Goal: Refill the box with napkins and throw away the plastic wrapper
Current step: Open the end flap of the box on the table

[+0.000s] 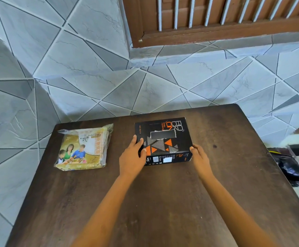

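A black napkin box [164, 134] with orange and grey triangles lies flat near the back middle of the dark wooden table [163, 202]; a dark slot opening shows in its top. My left hand [132, 157] grips the box's near-left corner, fingers over the top. My right hand [199, 157] presses against its near-right corner. A sealed plastic pack of napkins [83, 148], gold with a printed family picture, lies flat to the left of the box, apart from both hands.
A black plastic bag [289, 166] sits below the table's right edge. A tiled wall runs behind the table, with a brown barred window frame [216, 24] above. The table's back edge lies just beyond the box.
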The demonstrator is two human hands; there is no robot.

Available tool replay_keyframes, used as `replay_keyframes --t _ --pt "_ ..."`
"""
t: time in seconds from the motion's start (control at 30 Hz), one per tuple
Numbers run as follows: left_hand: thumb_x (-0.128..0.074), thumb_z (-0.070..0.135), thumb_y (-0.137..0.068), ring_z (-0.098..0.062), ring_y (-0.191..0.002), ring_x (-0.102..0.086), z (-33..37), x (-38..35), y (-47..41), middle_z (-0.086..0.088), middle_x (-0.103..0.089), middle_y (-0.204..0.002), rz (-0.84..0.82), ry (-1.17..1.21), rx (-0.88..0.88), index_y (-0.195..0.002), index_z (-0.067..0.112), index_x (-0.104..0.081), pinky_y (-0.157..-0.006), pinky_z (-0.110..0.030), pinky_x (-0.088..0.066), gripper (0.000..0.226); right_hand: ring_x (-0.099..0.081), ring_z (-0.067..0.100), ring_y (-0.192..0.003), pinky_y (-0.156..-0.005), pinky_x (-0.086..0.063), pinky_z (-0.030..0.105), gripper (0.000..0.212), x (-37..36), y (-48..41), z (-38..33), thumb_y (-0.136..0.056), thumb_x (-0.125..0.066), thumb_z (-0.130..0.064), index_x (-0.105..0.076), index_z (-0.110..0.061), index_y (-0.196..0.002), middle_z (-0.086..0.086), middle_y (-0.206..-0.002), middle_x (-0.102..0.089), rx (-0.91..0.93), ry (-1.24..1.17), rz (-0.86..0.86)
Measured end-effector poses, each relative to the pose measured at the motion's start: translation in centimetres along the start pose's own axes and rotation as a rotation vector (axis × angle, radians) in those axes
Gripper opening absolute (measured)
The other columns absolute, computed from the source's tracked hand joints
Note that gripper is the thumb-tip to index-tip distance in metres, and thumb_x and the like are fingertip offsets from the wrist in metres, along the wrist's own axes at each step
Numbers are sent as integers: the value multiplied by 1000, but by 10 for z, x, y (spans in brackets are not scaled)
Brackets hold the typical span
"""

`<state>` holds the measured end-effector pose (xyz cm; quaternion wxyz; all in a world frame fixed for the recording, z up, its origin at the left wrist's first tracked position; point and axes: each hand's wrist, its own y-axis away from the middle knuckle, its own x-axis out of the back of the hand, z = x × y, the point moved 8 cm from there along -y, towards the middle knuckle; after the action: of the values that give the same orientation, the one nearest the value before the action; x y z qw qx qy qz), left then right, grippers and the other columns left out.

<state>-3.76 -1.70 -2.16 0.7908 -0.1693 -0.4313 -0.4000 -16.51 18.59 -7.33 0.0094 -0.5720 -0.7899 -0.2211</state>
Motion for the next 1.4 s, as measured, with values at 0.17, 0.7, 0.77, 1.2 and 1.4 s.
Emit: replay_keyframes --t 0.17,0.7,0.77,1.2,1.4 --pt "-48 27 -93 -22 -130 -44 -11 -11 55 -1 -25 -154 27 -22 -15 -137 21 -43 -106 -41 -37 44 -53 20 -97 -81 -39 31 19 19 38 29 -88 -46 -17 -58 -12 -102 4 -103 -60 -61 -32 -35" --pt "-51 53 -85 -21 -146 -5 28 -41 45 0 -10 -158 -316 -370 -256 -143 35 -27 -118 -44 -3 65 -56 -1 -78 -59 -46 5 30 24 8 -1 -92 -51 -12 -59 -7 -121 4 -107 -63 6 -119 -203" --pt "-52 53 -85 -22 -146 -7 30 -39 44 -1 -11 -158 -321 -401 -260 -143 35 -27 -118 -45 -5 66 -55 -3 -77 -56 -45 2 32 24 6 3 -92 -50 -9 -56 -5 -123 3 -108 -61 -7 -137 -226" --pt "-51 54 -85 -22 -146 -8 31 -39 45 -1 -12 -158 -307 -397 -250 -142 35 -27 -118 -46 -5 65 -52 19 -122 -103 -35 38 28 27 -1 5 -87 -58 -14 -64 -20 -114 -6 -116 -63 -39 -35 -327" --pt "-51 53 -85 -22 -146 -8 31 -39 45 -1 -12 -158 -299 -388 -253 -142 35 -27 -118 -45 -4 65 -52 11 -113 -102 -31 31 30 28 -2 -8 -87 -56 -7 -61 -7 -117 8 -124 -62 30 9 -313"
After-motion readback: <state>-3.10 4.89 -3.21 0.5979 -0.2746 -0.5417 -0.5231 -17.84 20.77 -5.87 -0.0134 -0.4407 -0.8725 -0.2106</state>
